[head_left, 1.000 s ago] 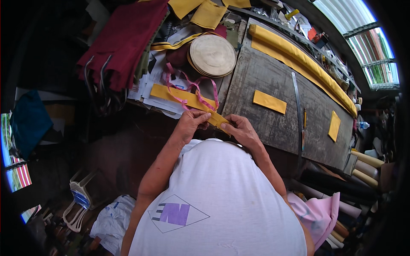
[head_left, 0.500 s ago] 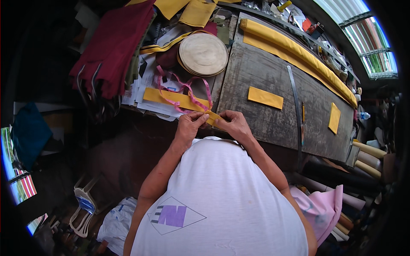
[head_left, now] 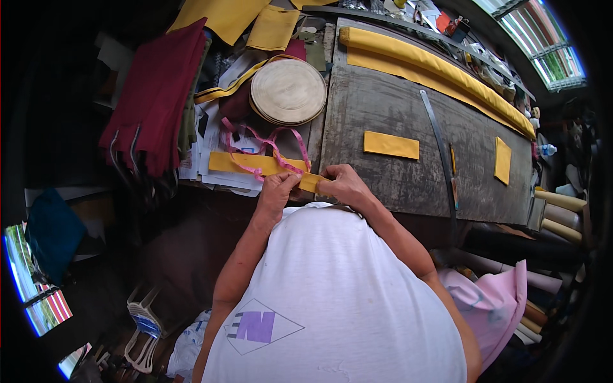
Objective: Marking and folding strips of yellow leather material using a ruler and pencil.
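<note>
At the table's front edge, my left hand and my right hand hold a narrow yellow fabric strip stretched between them. Both hands are closed, fingertips pinching the strip with a short span showing between. Just beyond my left hand lies a yellow band; whether it is one piece with the held strip I cannot tell. A pink tape measure loops loosely over that band and comes down by my left fingers. Flat on the board to the right rests a folded yellow rectangle.
A round coil of pale webbing sits beyond the hands. Maroon fabric is piled at left. On the dark board lie a metal ruler, a pencil, a small yellow piece and a yellow fabric roll.
My hands have drawn slightly apart, baring more of the yellow strip between them. The whole view has turned a little; the things on the table stay in their places.
</note>
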The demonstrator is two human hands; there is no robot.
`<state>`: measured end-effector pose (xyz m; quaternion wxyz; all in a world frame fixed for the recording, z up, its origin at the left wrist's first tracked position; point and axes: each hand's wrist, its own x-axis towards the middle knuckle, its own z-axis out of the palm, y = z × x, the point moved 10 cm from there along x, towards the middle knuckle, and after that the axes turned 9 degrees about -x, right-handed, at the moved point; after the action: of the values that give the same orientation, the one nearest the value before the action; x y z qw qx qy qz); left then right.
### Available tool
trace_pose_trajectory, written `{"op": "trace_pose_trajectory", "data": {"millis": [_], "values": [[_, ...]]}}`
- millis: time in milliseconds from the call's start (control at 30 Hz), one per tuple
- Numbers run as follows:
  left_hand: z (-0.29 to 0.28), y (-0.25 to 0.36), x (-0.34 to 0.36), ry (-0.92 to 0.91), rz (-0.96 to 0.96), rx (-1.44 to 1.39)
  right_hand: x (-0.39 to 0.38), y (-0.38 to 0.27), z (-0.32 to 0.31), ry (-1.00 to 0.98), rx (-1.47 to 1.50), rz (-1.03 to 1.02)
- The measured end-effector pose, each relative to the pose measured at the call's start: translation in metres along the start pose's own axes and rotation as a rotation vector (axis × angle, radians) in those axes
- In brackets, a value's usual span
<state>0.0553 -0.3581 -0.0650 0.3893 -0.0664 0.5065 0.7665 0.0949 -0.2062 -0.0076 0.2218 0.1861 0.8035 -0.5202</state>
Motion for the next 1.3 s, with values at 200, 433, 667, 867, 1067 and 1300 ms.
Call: {"op": "trace_pose_trajectory", "data": {"millis": [200, 433, 667, 867, 1067, 1300], "values": [[0.017, 0.003, 0.000, -0.029, -0.082, -0.043, 0.005, 0.013, -0.002, -0.041, 0.070, 0.069], [0.033, 0.001, -0.001, -0.083, -0.131, 0.148, -0.001, 0.019, -0.001, -0.054, 0.071, 0.076], [0.041, -0.007, -0.010, -0.135, -0.201, 0.259, -0.012, 0.030, 0.005, -0.074, 0.089, 0.064], [0.045, -0.019, -0.016, -0.146, -0.216, 0.240, -0.020, 0.044, 0.009, -0.081, 0.055, 0.091], [0.049, -0.024, -0.019, -0.139, -0.225, 0.358, -0.031, 0.042, 0.005, -0.085, 0.014, 0.047], [0.052, -0.040, -0.016, -0.129, -0.256, 0.356, -0.046, 0.071, -0.009, -0.141, 0.017, 0.163]]}}
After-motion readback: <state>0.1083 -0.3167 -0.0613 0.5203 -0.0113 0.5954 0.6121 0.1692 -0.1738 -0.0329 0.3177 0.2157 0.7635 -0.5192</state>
